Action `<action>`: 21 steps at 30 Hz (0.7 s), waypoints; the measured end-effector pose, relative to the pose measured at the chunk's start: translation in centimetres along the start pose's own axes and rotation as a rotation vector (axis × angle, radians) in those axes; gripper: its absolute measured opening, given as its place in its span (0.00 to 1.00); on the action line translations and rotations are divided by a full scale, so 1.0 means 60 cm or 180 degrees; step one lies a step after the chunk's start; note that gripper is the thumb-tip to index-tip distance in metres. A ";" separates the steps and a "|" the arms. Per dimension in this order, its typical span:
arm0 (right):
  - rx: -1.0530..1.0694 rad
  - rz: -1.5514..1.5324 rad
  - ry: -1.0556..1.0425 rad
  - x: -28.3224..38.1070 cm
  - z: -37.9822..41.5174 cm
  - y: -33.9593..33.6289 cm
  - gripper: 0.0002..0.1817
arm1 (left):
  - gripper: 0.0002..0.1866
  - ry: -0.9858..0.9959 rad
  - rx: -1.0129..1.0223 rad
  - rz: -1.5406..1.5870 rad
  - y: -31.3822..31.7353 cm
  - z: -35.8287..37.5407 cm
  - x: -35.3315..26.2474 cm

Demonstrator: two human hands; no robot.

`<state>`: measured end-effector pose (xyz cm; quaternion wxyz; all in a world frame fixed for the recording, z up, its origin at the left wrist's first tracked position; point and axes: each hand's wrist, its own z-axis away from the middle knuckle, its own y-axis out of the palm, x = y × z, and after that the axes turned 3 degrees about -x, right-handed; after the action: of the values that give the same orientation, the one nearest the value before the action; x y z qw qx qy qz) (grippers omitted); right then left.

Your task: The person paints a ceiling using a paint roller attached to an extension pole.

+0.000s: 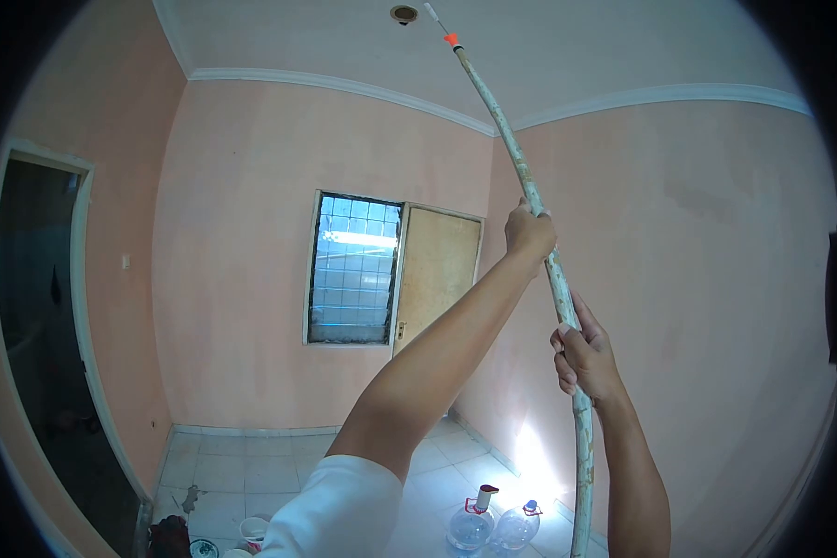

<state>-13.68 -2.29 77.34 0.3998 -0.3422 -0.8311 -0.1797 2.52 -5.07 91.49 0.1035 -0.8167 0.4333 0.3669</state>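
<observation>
A long pale pole (517,160) with worn, blotchy paint runs from the bottom of the view up toward the ceiling. My left hand (531,232) is wrapped round it at mid-height. Lower down, my right hand (584,352) holds the same pole, its fingers round the shaft. At the pole's top sits an orange piece (452,39) with a thin white-ended roller or brush (431,13) beyond it, near the ceiling. A round ceiling fixture (404,15) is just left of that tip.
Two large clear water bottles (515,527) stand on the tiled floor (270,472), beside a bright light at the wall. White containers (253,530) and a dark bag (168,538) are at lower left. A barred window (353,270), door (440,260) and dark doorway (46,307) are in view.
</observation>
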 end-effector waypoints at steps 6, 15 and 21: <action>0.0018 -0.0037 -0.0035 -0.014 -0.011 0.004 0.37 | 0.12 -0.0081 0.0057 -0.0004 -0.010 0.001 0.000; 0.0055 -0.0237 -0.0032 -0.068 -0.057 -0.029 0.38 | 0.16 0.0080 -0.0069 -0.0145 0.006 -0.038 0.057; 0.0309 -0.0311 -0.0114 -0.100 -0.099 -0.061 0.38 | 0.16 0.0136 -0.0122 -0.0079 0.018 -0.062 0.085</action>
<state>-10.42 -10.82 76.18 0.3917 -0.2846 -0.8616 -0.1523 5.37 -10.76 90.78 0.0830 -0.8314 0.4182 0.3562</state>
